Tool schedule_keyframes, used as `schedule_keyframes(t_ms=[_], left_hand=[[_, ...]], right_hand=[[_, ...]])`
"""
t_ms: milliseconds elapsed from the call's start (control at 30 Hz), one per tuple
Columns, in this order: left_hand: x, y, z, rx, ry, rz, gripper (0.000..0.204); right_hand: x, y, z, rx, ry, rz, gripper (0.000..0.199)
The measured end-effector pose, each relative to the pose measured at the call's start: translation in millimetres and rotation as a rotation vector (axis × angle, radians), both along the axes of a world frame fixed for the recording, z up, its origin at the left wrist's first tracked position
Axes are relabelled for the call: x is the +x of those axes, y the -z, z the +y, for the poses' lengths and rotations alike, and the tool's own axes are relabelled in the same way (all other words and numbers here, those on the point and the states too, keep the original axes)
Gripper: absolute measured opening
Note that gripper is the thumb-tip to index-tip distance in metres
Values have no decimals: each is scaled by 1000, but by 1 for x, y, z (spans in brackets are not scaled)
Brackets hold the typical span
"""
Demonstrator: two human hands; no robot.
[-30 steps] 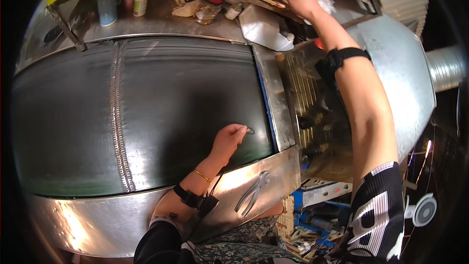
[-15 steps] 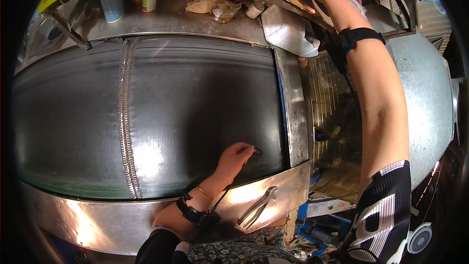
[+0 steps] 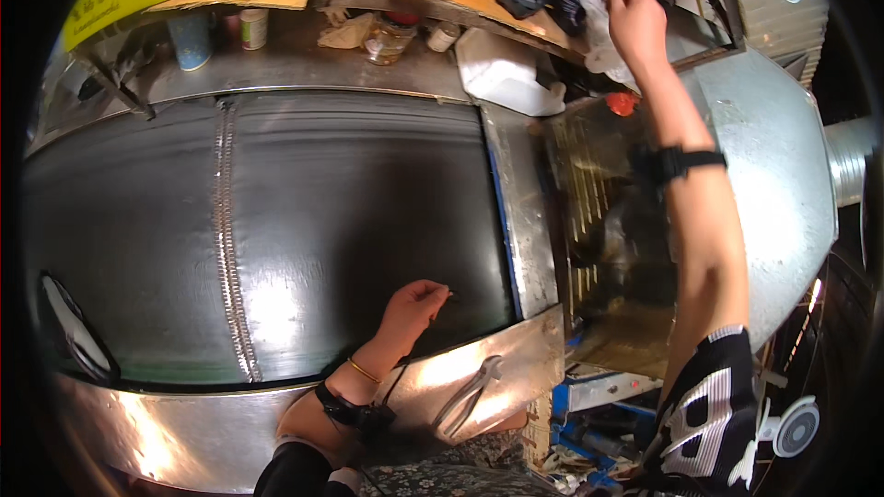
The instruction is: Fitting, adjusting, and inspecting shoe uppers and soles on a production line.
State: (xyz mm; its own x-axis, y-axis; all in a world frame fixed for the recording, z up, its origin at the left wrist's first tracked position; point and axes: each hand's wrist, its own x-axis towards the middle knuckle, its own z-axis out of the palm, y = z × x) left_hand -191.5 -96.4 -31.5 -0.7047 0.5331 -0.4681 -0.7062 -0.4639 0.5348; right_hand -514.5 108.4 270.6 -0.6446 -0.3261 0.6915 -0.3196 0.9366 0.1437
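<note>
Over the near right part of a dark belt [image 3: 368,212], my left hand [image 3: 414,311] is closed in a pinch. A small dark piece [image 3: 451,294] shows at its fingertips, too small to name. My right hand [image 3: 637,26] is raised at the far right, above a shelf with crumpled plastic bags [image 3: 599,32]. Its thumb and fingers are pressed together; whatever they hold cannot be made out. An elongated pale piece with a black rim [image 3: 78,329] lies at the belt's left end. Pincers [image 3: 471,394] rest on the metal ledge [image 3: 525,359] near my left forearm.
A metal lacing seam [image 3: 224,221] crosses the belt. Behind it, a blue cup [image 3: 190,44], a glass jar [image 3: 387,40] and a white plastic container [image 3: 502,74] stand on a metal surface. Right of the belt is a slatted opening [image 3: 589,212], then a pale metal housing [image 3: 783,184].
My right hand has moved from beside a red item to over the plastic bags. The black-rimmed piece has appeared on the belt's left end. The whole view has shifted slightly; my left hand still pinches.
</note>
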Motion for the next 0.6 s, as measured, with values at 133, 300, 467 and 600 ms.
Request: schedule_keyframes(t_ms=[133,300,467,600], left_hand=[[4,-6,-2,-87,64,-14,18],[-3,-8,1,42,85,38,20],[32,-27,24,152,160,113,18],[142,-117,29,84,221,181,19]], right_hand=[[162,33,17,-820,41,-785,13],[429,91,-10,-1652,313,-849,27],[582,175,-42,-2026,275,-529,27],[624,166,-64,-2002,40,-414,26]])
